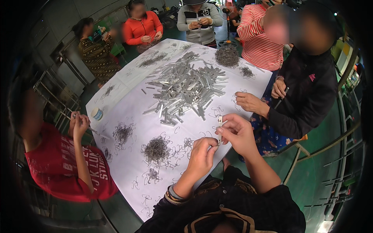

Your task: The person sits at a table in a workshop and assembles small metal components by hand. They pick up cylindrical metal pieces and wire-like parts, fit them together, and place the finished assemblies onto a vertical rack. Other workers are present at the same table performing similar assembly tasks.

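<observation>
Over the near right edge of the table, my right hand [237, 133] grips a short, silvery metal strip [220, 121] between thumb and fingers, with the strip standing roughly upright. My left hand [201, 155] is closed in a pinch at the strip's lower end. What its fingertips hold is too small to make out. Nearest to my left hand, on the white tabletop [128, 186], lies a dense pile of dark bent wire hooks [156, 150] with loose hooks scattered around it. Beyond my hands spreads a large heap of similar silvery metal strips [190, 87].
More dark hooks lie in a left pile [122, 133] and a far right mound [227, 56]. A small cup [97, 113] stands at the left edge. Several people work around the table; a dark-sleeved co-worker's hand [250, 103] reaches in close to my right hand.
</observation>
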